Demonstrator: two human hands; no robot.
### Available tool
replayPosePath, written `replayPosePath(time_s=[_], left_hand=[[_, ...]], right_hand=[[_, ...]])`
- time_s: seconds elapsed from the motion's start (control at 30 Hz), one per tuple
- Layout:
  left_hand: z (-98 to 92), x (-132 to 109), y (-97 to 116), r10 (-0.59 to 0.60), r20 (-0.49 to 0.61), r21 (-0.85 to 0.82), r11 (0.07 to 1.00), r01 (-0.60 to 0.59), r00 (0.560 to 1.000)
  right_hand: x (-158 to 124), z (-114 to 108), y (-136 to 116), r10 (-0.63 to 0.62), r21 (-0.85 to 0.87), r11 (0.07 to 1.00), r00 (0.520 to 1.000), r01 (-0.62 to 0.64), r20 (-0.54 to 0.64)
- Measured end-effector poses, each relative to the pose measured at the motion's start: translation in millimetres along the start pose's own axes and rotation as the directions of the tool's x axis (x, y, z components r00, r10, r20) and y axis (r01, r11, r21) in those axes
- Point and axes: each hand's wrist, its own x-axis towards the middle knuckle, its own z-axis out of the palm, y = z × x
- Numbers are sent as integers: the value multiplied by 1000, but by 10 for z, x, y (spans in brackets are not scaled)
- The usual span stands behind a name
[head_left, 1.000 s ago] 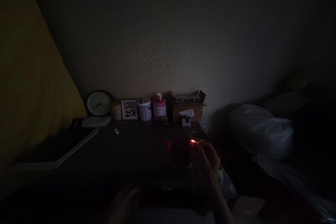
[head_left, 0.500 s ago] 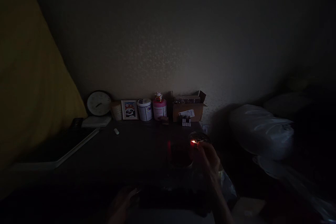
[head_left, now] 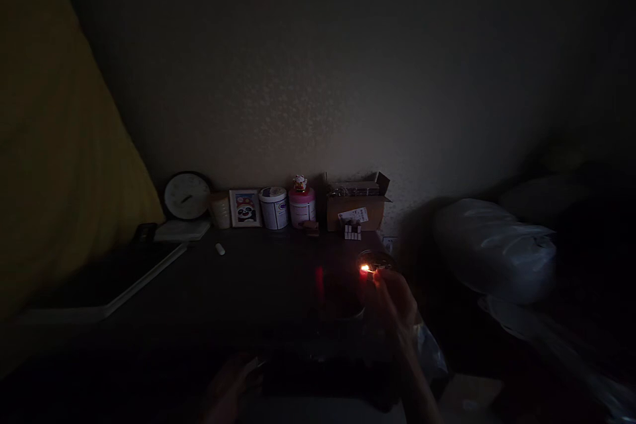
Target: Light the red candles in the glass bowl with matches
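My right hand (head_left: 397,295) pinches a burning match (head_left: 368,269), its bright flame pointing left. Just behind the flame and fingers is a round dark dish (head_left: 380,257) whose contents are too dark to make out. To the left of the hand stands a dark container (head_left: 342,311), its left side glinting red. Low in the picture my left hand (head_left: 231,384) is curled at the near edge of the table, deep in shadow. A thin pale edge shows at its fingertips; what it grips cannot be made out.
Along the wall stand a round clock (head_left: 187,195), a panda picture frame (head_left: 245,208), a white tub (head_left: 274,209), a pink-lidded tub (head_left: 303,209) and a cardboard box (head_left: 365,205). Small stacked boxes (head_left: 352,232) sit before it. A plastic bag (head_left: 497,248) bulges at right.
The flame on the match has grown a little larger and brighter, and the red glint on the container is stronger. Both hands have stayed nearly in place.
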Motion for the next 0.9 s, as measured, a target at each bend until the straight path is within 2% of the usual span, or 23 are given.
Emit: replayPosePath(time_s=[0.13,0.3,0.4,0.6,0.77,0.9], left_hand=[[-17,85,-71,-28,-55,-18,999,27,998],[20,-47,26,10,27,-26,1000,-9,1000],[15,-93,71,13,52,-15,1000,-13,999],[-77,105,-79,-36,-34,-11,999,36,999],[-179,254,-221,-40,-22,-34,999,39,999],[-190,246,-209,-66,-45,-19,998,65,997]], right_hand=[[19,-16,-33,62,6,998,998,-62,5],[15,-27,-49,98,70,992,995,-100,34],[0,-30,-54,101,53,993,994,-103,34],[-7,-35,-143,108,-11,994,994,-108,8],[8,-8,-260,132,-36,991,991,-132,-12],[116,-149,-322,184,33,983,979,-182,-93]])
